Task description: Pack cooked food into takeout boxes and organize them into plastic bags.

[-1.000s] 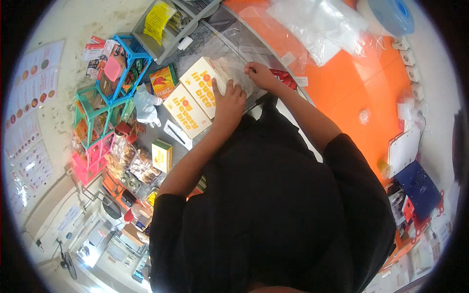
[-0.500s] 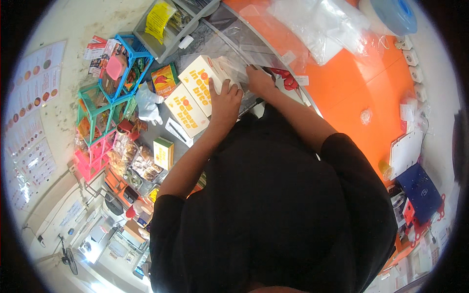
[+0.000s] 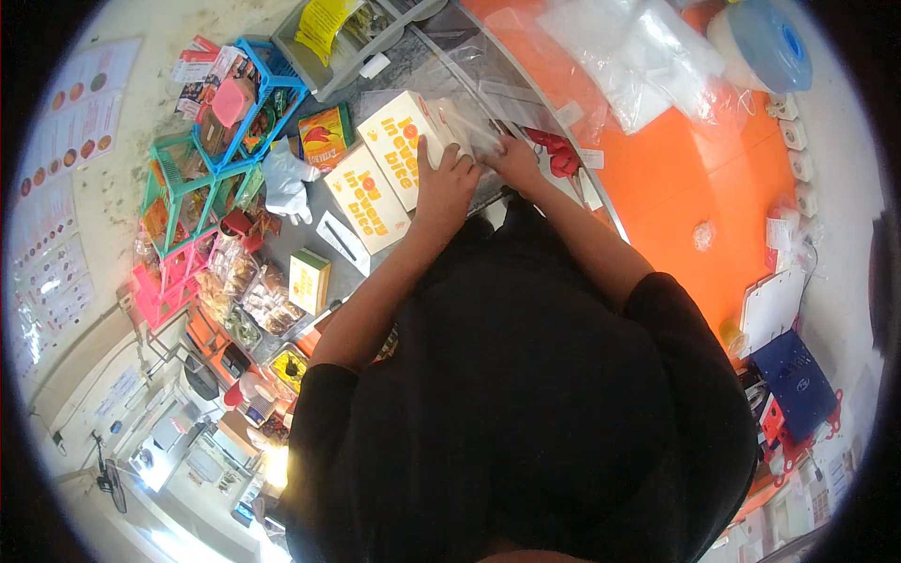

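Left hand [image 3: 444, 178] lies flat, fingers spread, on a cream box [image 3: 405, 131] on the grey surface [image 3: 310, 246]. Right hand [image 3: 514, 159] pinches a clear plastic sleeve [image 3: 469, 124] just beside that box; second cream box [image 3: 366, 197] lies alongside.

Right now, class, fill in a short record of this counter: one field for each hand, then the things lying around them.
Left hand: flat on a cream cardboard box with orange lettering
Right hand: at a clear plastic bag beside that box; grip unclear
Next to it: second cream lettered box
Left side: blue, green and pink wire baskets holding packets
Right side: orange counter top
Far corner: clear plastic bags
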